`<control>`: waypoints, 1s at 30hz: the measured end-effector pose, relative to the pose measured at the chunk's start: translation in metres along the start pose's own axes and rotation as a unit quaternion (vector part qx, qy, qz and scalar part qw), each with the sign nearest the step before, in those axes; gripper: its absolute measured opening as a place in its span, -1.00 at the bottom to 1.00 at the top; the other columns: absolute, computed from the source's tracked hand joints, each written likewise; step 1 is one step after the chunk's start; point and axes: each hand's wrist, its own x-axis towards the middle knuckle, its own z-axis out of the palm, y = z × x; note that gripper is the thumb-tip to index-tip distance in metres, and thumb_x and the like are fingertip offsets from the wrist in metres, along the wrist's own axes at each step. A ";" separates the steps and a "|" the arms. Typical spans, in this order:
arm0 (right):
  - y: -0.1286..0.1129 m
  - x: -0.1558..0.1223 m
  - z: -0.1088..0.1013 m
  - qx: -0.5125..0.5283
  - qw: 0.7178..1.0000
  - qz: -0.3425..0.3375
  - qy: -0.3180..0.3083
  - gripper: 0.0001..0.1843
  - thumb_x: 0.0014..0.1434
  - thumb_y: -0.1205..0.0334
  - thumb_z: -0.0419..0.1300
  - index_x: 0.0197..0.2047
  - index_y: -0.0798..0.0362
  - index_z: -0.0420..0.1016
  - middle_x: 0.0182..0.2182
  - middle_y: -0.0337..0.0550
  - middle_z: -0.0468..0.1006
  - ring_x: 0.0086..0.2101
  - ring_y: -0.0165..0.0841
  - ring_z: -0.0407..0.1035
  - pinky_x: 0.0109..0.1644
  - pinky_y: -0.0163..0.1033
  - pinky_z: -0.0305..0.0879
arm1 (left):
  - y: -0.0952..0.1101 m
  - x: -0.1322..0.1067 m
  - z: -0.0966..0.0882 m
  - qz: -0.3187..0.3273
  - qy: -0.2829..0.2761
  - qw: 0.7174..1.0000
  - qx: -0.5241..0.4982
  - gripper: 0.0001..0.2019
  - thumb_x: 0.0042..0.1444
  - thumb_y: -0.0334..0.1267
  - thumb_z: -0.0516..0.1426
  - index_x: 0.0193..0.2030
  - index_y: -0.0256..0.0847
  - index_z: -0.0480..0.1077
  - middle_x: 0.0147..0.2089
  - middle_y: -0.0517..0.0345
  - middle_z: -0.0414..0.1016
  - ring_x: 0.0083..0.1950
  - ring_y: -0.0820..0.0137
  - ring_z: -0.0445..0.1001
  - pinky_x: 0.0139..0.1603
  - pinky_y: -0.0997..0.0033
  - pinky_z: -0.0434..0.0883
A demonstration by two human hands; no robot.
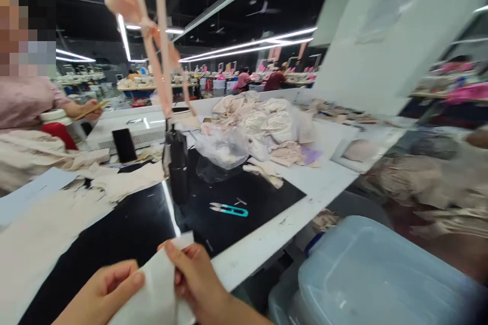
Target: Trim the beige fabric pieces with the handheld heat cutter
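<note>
My left hand (110, 287) pinches the left side of a white folded piece (156, 282), which looks like cloth, between thumb and fingers. On its other side, my right hand (200, 274) grips the upper edge, thumb on top and fingers curled behind. The piece hangs toward the bottom of the view, so its lower end is out of sight. Beyond the hands, a pair of turquoise thread snips (237, 210) lies on the black table surface (133, 223). Neither hand touches the snips.
A black upright object (177, 162) with peach ribbons (159, 35) stands ahead. Behind it are a clear plastic bag (223, 146) and piled garments (267, 117). Cream cloth (49, 238) and a black phone (124, 145) lie left. A blue plastic bin (381, 274) sits right; a person (28, 99) is at left.
</note>
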 end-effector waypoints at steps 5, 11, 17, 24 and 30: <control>-0.024 -0.002 0.001 -0.039 0.999 0.005 0.000 -0.42 -0.16 -0.23 0.47 -0.39 0.17 0.51 -0.75 -0.47 0.18 -0.68 -0.64 -0.12 -0.59 -0.38 -0.32 | 0.011 -0.012 -0.029 0.003 0.015 0.997 0.075 -0.43 -0.06 0.30 0.28 -0.48 -0.22 0.28 -0.54 0.31 0.16 -0.49 0.51 0.01 -0.48 0.53 -0.03; -0.036 0.000 0.008 -0.111 0.993 0.013 -0.022 -0.46 -0.09 -0.21 0.44 -0.40 0.12 0.44 -0.75 -0.49 0.20 -0.69 -0.66 -0.11 -0.61 -0.42 -0.28 | 0.017 -0.027 -0.057 0.028 0.067 0.986 0.153 -0.51 0.14 0.23 0.18 -0.42 -0.23 0.36 -0.49 0.30 0.19 -0.46 0.50 0.05 -0.46 0.51 -0.03; -0.048 0.018 0.021 -0.138 0.989 -0.056 -0.009 -0.49 -0.07 -0.14 0.45 -0.25 0.14 0.63 -0.53 -0.18 0.60 -0.59 -0.52 0.33 -0.50 -0.40 0.25 | 0.040 -0.032 -0.074 0.081 0.142 0.939 0.303 -0.58 0.21 0.18 0.13 -0.30 -0.17 0.48 -0.38 0.22 0.42 -0.37 0.40 0.29 -0.38 0.48 0.15; -0.050 0.027 0.009 -0.328 0.903 -0.268 -0.068 -0.79 0.25 0.06 0.24 -0.22 -0.05 0.68 -0.29 -0.19 0.69 -0.30 -0.35 0.56 -0.21 -0.32 0.50 | 0.044 -0.049 -0.082 0.159 0.165 0.851 0.472 -0.67 0.31 0.09 0.06 -0.20 -0.05 0.52 -0.25 0.24 0.51 -0.32 0.40 0.41 -0.31 0.45 0.26; -0.033 0.013 -0.024 -0.552 0.732 -0.347 -0.196 -0.77 0.34 0.26 0.14 -0.08 -0.05 0.63 -0.15 -0.17 0.69 -0.15 -0.28 0.57 -0.03 -0.24 0.54 | 0.014 -0.041 -0.056 0.159 0.085 0.849 0.497 -0.71 0.40 -0.14 0.01 -0.23 -0.12 0.52 -0.27 0.20 0.54 -0.25 0.37 0.50 -0.27 0.44 0.30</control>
